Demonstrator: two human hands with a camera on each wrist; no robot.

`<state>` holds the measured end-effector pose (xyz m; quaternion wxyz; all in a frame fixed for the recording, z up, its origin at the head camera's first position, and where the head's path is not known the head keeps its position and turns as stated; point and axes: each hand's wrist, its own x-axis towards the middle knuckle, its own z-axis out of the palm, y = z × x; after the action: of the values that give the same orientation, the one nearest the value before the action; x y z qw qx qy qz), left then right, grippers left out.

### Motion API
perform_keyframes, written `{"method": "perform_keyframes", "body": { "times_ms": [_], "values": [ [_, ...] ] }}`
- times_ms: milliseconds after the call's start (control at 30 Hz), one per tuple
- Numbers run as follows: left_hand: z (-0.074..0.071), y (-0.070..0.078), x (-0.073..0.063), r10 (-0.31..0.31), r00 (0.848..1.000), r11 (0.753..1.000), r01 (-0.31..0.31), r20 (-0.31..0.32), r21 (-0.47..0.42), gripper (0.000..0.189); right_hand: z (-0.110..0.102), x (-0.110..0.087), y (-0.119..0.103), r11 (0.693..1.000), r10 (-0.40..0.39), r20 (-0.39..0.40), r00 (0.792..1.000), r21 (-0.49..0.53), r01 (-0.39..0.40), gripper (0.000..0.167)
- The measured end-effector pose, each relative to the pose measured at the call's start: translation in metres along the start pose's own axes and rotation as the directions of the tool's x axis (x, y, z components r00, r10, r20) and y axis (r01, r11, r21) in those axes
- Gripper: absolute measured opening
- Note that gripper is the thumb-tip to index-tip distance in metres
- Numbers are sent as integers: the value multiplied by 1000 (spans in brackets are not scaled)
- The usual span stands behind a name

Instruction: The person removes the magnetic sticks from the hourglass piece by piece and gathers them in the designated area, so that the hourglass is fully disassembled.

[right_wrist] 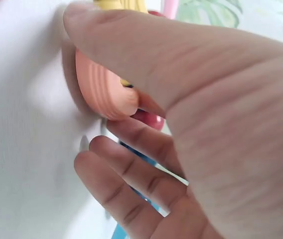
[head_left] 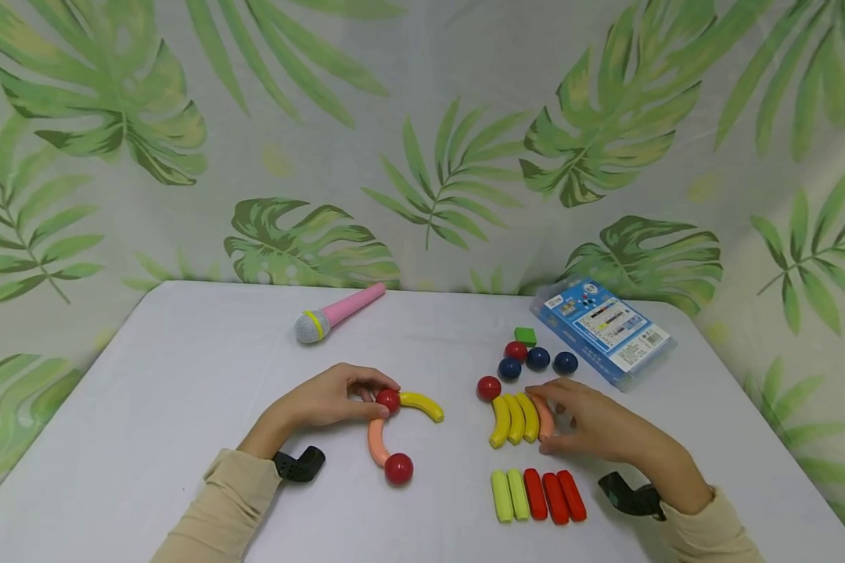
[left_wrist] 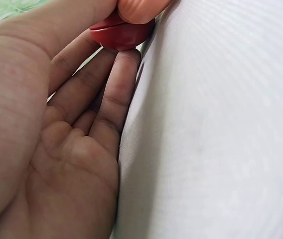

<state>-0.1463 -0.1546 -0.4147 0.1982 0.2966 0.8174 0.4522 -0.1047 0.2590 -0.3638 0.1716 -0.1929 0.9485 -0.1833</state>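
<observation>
On the left of the table, my left hand pinches a red ball between thumb and fingers. That ball joins a yellow curved stick to an orange curved stick, whose lower end meets another red ball. In the left wrist view, the held red ball lies at the fingertips. Over on the right, my right hand holds a loose orange curved stick end to end, thumb at the near end. Several yellow curved sticks lie right beside it.
Red and lime straight sticks lie in a row nearer me. Blue balls, red balls and a green block sit behind the yellow sticks. A blue-labelled box and a pink toy microphone lie at the back.
</observation>
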Motion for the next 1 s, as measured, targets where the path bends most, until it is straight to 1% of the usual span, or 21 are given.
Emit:
{"method": "perform_keyframes", "body": {
  "times_ms": [100,167,267,367,467,600,733,833,1000],
  "values": [
    [-1,0,0,1,1000,1000,-1,1,4,35,1,1,-5,1000,-13,14,1000,15,12,78],
    [-1,0,0,0,1000,1000,0,2,3,35,1,2,-7,999,-33,1,999,7,33,79],
    [-2,0,1,-3,1000,1000,3,0,1,35,-1,3,-10,997,-65,-58,996,-37,63,73],
    [-1,1,1,-7,1000,1000,7,-1,-3,35,-4,8,-16,993,-103,-129,986,-75,94,60],
    [0,0,0,-13,1000,1000,13,1,-9,35,-6,18,-27,989,-140,-161,977,-67,131,51],
    [2,-1,-2,-21,1000,1000,21,-6,-15,35,-3,37,-41,986,-158,-129,979,-80,149,48],
    [4,-3,-2,-16,1000,1000,16,-2,-21,34,5,52,-44,986,-137,-76,988,-106,128,47],
    [4,-3,0,-13,1000,1000,13,1,-21,34,9,56,-42,988,-121,-64,991,-106,114,44],
    [2,-3,1,-17,1000,1000,17,-9,-23,33,10,59,-44,985,-134,-79,988,-118,124,42]
  ]
}}
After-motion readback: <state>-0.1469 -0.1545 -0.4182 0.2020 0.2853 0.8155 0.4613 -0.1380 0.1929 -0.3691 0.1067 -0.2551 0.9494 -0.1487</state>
